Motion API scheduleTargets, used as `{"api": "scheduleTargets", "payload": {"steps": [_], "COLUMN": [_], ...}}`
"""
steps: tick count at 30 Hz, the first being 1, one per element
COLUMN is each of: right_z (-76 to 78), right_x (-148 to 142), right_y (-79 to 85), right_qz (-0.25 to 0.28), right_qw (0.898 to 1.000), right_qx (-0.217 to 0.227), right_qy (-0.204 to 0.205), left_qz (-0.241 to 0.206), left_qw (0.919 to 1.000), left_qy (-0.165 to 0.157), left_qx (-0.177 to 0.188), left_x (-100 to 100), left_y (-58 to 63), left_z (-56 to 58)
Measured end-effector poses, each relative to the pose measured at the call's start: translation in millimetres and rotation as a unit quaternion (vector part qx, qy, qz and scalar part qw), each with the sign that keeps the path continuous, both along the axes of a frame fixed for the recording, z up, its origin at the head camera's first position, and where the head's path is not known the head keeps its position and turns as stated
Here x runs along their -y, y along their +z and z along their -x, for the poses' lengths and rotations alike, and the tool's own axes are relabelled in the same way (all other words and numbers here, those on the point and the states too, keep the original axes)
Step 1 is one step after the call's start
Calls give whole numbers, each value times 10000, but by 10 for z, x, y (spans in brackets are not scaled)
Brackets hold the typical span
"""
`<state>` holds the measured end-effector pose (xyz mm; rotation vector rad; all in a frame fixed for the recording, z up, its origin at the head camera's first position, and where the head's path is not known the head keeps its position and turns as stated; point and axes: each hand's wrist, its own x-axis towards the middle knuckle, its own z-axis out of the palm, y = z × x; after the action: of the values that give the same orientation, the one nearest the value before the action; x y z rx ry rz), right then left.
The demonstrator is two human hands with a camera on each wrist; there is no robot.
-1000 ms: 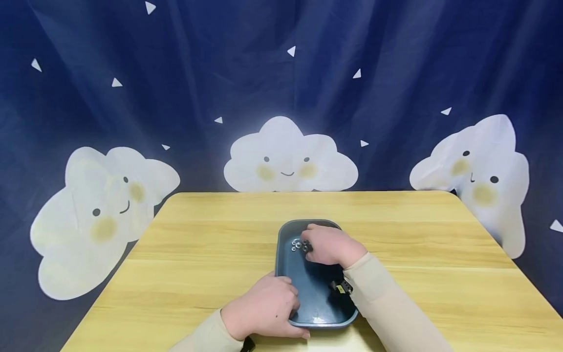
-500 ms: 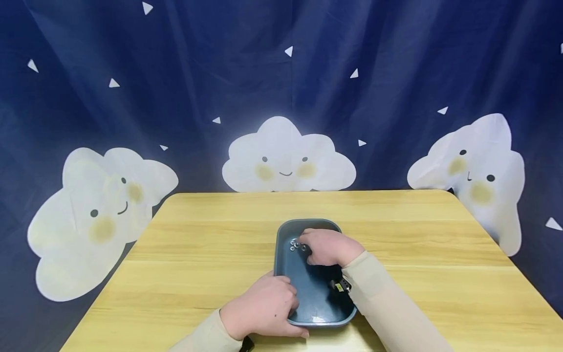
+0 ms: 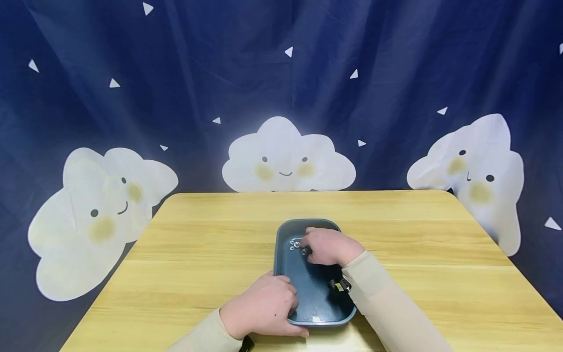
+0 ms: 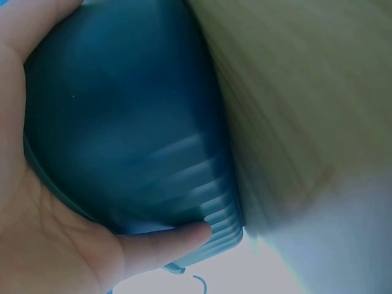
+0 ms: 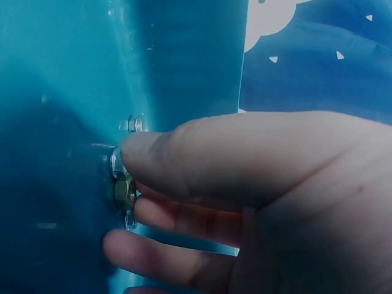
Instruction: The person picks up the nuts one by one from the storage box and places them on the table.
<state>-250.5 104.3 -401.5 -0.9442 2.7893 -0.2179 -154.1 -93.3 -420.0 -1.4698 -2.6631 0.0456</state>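
Note:
A dark blue-green plastic tray lies on the wooden table. My left hand grips its near left corner; in the left wrist view the thumb presses the ribbed outer wall. Inside the tray, toward the far end, my right hand reaches down to several small metal hex nuts. In the right wrist view its thumb tip touches a silver nut, partly covering it. A brass-toned nut sits beside the bent fingers. The index fingertip is hidden behind the thumb, so a pinch cannot be confirmed.
The light wooden table extends around the tray. Behind it hangs a dark blue curtain with white clouds and triangles. A small black device with a yellow label sits at my right wrist.
My right fingers have shifted slightly among the nuts, and the nut nearest them has moved a little toward me. The left hand and tray look almost unchanged.

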Motion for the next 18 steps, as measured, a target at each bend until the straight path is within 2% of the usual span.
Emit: {"api": "scheduleTargets", "payload": {"steps": [8, 18], "right_z": [-5, -6], "right_x": [-15, -25], "right_y": [10, -8], "right_qz": [-38, -85], "right_qw": [9999, 9998], "right_qx": [-105, 165], "right_qy": [-51, -56], "left_qz": [29, -1], "left_qw": [10000, 10000], "left_qy": [23, 17], "left_qx": [62, 20], "left_x": [-5, -1], "left_y": [1, 6], "left_z": [0, 0]}}
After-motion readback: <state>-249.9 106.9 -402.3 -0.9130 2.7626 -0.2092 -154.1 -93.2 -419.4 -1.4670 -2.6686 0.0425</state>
